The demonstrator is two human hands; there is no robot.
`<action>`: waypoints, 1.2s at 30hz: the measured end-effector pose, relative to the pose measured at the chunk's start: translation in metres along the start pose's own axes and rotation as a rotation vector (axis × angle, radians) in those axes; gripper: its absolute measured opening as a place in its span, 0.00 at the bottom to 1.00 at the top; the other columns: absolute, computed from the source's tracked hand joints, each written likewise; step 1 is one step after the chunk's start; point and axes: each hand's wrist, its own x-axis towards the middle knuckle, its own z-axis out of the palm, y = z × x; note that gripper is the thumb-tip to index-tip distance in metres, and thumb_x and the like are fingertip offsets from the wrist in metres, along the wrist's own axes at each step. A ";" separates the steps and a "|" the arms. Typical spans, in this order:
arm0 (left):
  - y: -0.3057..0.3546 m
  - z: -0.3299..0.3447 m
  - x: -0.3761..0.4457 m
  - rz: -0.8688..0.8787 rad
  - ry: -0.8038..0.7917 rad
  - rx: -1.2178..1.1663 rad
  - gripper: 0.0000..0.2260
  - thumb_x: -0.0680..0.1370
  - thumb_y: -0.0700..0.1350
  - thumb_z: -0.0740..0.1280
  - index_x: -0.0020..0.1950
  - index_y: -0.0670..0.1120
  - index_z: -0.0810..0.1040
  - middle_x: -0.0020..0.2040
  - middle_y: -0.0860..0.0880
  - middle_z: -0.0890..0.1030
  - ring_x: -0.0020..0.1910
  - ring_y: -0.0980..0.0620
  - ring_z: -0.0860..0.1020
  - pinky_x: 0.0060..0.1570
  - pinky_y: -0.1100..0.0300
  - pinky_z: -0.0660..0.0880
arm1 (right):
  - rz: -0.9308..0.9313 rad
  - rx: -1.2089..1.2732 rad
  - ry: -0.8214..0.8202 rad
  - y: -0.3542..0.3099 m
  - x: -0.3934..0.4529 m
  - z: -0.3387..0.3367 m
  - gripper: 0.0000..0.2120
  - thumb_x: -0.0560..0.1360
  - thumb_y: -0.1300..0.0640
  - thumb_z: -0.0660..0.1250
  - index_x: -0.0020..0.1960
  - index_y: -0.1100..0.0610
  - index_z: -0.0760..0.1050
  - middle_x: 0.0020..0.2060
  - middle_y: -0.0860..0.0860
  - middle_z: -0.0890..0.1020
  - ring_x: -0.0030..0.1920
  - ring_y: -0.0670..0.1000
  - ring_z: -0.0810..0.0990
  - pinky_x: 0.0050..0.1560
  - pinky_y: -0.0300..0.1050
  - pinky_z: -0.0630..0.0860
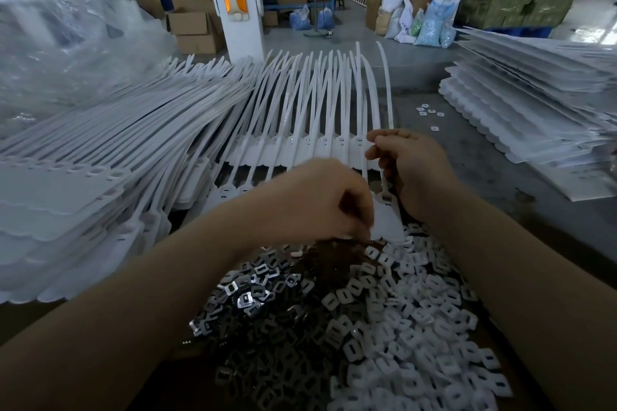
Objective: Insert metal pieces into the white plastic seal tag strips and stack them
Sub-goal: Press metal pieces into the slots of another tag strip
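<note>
A long white plastic seal tag strip (pixel 386 183) is pinched between thumb and fingers of the right hand (pixel 412 170); its flat head is seen just below, between both hands. The left hand (pixel 320 200) is curled at this head, but its fingertips are hidden, so what is held there cannot be told. A heap of small shiny metal pieces (pixel 253 290) and white plastic square pieces (pixel 417 327) is lying below, partly covered by the forearms. Fanned stacks of white strips (pixel 133 130) are spread behind.
</note>
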 end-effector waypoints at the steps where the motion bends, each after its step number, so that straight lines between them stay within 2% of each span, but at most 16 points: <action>1: -0.004 -0.005 0.000 0.000 0.082 0.011 0.07 0.71 0.46 0.77 0.39 0.56 0.81 0.35 0.61 0.81 0.38 0.69 0.78 0.38 0.78 0.70 | -0.001 -0.001 0.000 0.000 0.000 0.000 0.09 0.79 0.62 0.61 0.47 0.55 0.80 0.30 0.46 0.82 0.33 0.44 0.73 0.35 0.38 0.70; 3: -0.013 -0.012 -0.001 -0.016 0.165 0.053 0.08 0.70 0.45 0.78 0.38 0.56 0.82 0.34 0.61 0.81 0.37 0.68 0.78 0.37 0.78 0.70 | -0.004 -0.002 0.000 0.000 0.000 0.001 0.09 0.79 0.62 0.62 0.47 0.55 0.80 0.30 0.46 0.82 0.32 0.44 0.72 0.34 0.37 0.70; 6: -0.023 -0.014 -0.002 -0.089 0.070 0.061 0.06 0.69 0.46 0.79 0.39 0.56 0.84 0.36 0.62 0.82 0.37 0.68 0.79 0.40 0.76 0.73 | -0.002 0.001 -0.001 -0.001 -0.001 0.001 0.09 0.80 0.62 0.61 0.47 0.55 0.80 0.29 0.45 0.82 0.31 0.43 0.72 0.33 0.36 0.70; 10: -0.029 -0.023 -0.003 -0.111 -0.030 0.015 0.07 0.70 0.44 0.77 0.44 0.55 0.86 0.40 0.67 0.83 0.39 0.67 0.80 0.45 0.76 0.73 | 0.001 0.008 -0.001 -0.002 -0.002 0.001 0.10 0.79 0.63 0.61 0.46 0.55 0.80 0.28 0.45 0.82 0.31 0.43 0.72 0.32 0.36 0.70; 13: -0.036 -0.030 -0.005 -0.115 0.073 -0.004 0.08 0.71 0.42 0.77 0.44 0.56 0.85 0.39 0.61 0.83 0.39 0.65 0.81 0.43 0.72 0.76 | 0.004 0.013 -0.003 -0.003 -0.002 0.001 0.11 0.79 0.63 0.61 0.46 0.55 0.80 0.28 0.46 0.82 0.31 0.43 0.71 0.33 0.36 0.69; 15: -0.037 -0.029 -0.004 -0.105 0.116 0.037 0.09 0.71 0.43 0.77 0.45 0.57 0.84 0.38 0.62 0.82 0.39 0.66 0.79 0.42 0.72 0.75 | 0.001 0.008 -0.007 -0.002 -0.001 0.001 0.11 0.79 0.63 0.61 0.46 0.54 0.80 0.29 0.46 0.82 0.32 0.44 0.71 0.33 0.36 0.69; 19: -0.035 -0.024 -0.002 -0.085 0.070 0.040 0.09 0.73 0.46 0.76 0.51 0.56 0.86 0.43 0.61 0.83 0.41 0.63 0.80 0.43 0.71 0.75 | -0.005 -0.007 -0.006 -0.001 -0.001 0.000 0.10 0.80 0.62 0.61 0.46 0.54 0.80 0.29 0.45 0.82 0.33 0.44 0.72 0.34 0.36 0.70; 23: -0.032 -0.016 -0.001 -0.086 0.040 0.063 0.07 0.72 0.47 0.77 0.48 0.56 0.86 0.39 0.66 0.80 0.41 0.68 0.78 0.41 0.76 0.71 | -0.004 -0.007 0.000 0.000 0.000 0.000 0.10 0.80 0.62 0.61 0.46 0.54 0.80 0.29 0.45 0.82 0.32 0.44 0.72 0.33 0.35 0.71; 28: -0.032 -0.013 0.001 -0.127 0.041 0.085 0.06 0.70 0.47 0.78 0.41 0.57 0.83 0.38 0.62 0.81 0.39 0.67 0.78 0.38 0.76 0.72 | -0.014 -0.003 -0.012 -0.001 0.000 -0.001 0.10 0.79 0.62 0.61 0.46 0.54 0.81 0.29 0.45 0.82 0.31 0.43 0.72 0.30 0.33 0.70; 30: -0.032 -0.010 0.003 -0.148 0.097 -0.001 0.06 0.71 0.46 0.77 0.40 0.56 0.83 0.37 0.62 0.83 0.37 0.65 0.80 0.37 0.75 0.73 | -0.017 -0.008 -0.016 0.000 0.000 0.000 0.10 0.80 0.62 0.61 0.46 0.54 0.81 0.30 0.46 0.82 0.31 0.43 0.72 0.31 0.34 0.70; 32: -0.031 -0.008 0.004 -0.201 0.170 -0.183 0.03 0.72 0.45 0.76 0.41 0.51 0.84 0.36 0.56 0.84 0.34 0.61 0.82 0.38 0.71 0.77 | -0.020 -0.012 -0.018 0.000 -0.001 0.000 0.10 0.80 0.62 0.61 0.46 0.54 0.81 0.30 0.46 0.82 0.31 0.43 0.72 0.32 0.34 0.70; 36: -0.029 -0.008 0.005 -0.340 0.255 -0.557 0.01 0.75 0.42 0.73 0.45 0.45 0.83 0.39 0.49 0.86 0.37 0.55 0.84 0.38 0.67 0.79 | -0.012 -0.023 -0.009 -0.001 0.000 0.001 0.10 0.80 0.62 0.61 0.46 0.54 0.80 0.29 0.45 0.82 0.31 0.43 0.72 0.32 0.35 0.70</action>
